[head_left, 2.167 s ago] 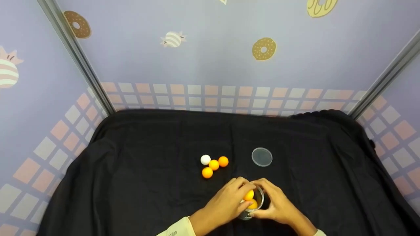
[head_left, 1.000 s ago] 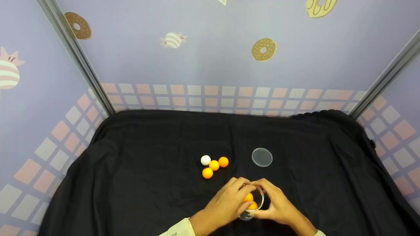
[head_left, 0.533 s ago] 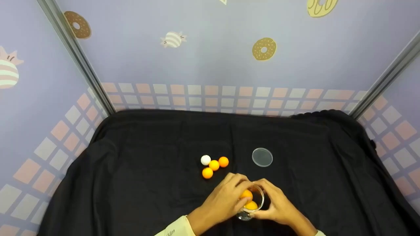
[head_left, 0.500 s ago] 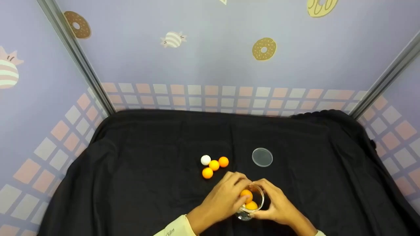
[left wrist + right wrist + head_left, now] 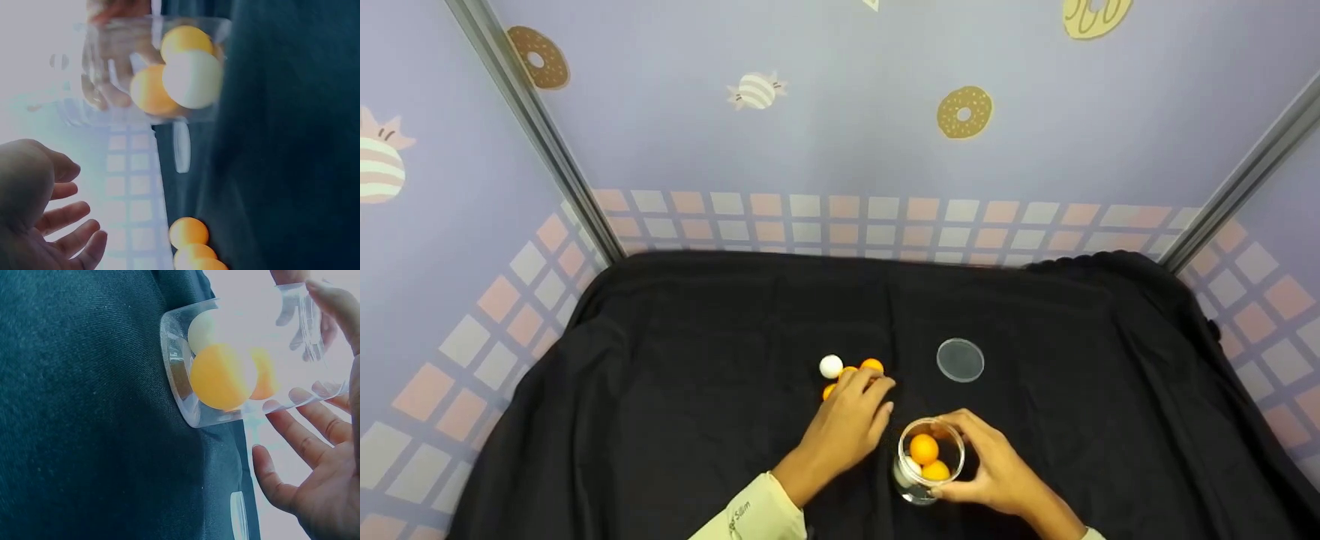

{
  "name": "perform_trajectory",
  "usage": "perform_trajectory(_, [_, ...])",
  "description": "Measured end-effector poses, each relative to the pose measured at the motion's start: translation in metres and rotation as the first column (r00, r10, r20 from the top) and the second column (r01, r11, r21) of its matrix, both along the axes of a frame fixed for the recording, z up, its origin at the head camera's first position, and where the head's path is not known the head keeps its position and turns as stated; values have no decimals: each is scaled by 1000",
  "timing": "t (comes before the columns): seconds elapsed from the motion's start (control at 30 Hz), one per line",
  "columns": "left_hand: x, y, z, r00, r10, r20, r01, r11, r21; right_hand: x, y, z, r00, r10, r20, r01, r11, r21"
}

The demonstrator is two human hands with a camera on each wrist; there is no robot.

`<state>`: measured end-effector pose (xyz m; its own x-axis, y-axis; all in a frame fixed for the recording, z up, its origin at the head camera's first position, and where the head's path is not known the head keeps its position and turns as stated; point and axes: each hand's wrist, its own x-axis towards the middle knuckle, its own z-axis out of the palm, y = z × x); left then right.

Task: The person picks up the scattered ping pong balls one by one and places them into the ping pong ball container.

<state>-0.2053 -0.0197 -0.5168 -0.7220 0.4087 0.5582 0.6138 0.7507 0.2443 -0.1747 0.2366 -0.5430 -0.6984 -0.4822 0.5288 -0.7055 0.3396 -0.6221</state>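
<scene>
Jar (image 5: 930, 459) held by right hand (image 5: 997, 472) | left hand (image 5: 847, 427) spread over loose balls (image 5: 872, 365) | lid (image 5: 960, 360) behind

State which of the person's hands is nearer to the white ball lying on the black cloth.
Left. The left hand reaches over the loose orange balls right beside the white ball. The right hand holds the clear jar, farther to the right and nearer the person.

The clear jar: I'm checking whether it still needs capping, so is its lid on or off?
Off. The jar stands open-mouthed with balls inside, held by the right hand; the round clear lid lies flat on the black cloth beyond it.
</scene>
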Motion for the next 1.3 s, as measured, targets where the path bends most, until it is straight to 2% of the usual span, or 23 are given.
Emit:
perform_trajectory(0.13, [-6,-6,-13,999,41,4,-41,999,-33,-6,6,-15,1000,-7,-4,7,1000,21])
perform_trajectory(0.3, [-14,-15,-28,992,129,5,-128,988,-83,-8,9,-23,1000,-6,8,6,1000,30])
perform_trajectory(0.43, [-18,-21,-38,979,197,58,-189,975,-115,-8,9,-24,1000,-7,15,7,1000,28])
perform_trajectory(0.6, [-21,-27,-47,962,240,133,-221,965,-142,-8,9,-25,1000,-1,10,1,1000,18])
perform_trajectory(0.9, [-21,-32,-55,953,247,173,-221,963,-154,-7,7,-21,1000,-9,0,9,1000,20])
perform_trajectory(1.07, [-21,-33,-60,955,223,193,-200,971,-134,1,0,-2,1000,0,10,0,1000,-6])
perform_trajectory(1.17, [-20,-34,-62,961,212,180,-190,973,-131,5,-4,12,1000,8,6,-8,1000,-17])
perform_trajectory(1.3, [-20,-34,-63,968,200,153,-180,975,-133,7,-6,17,1000,7,1,-7,1000,-15])
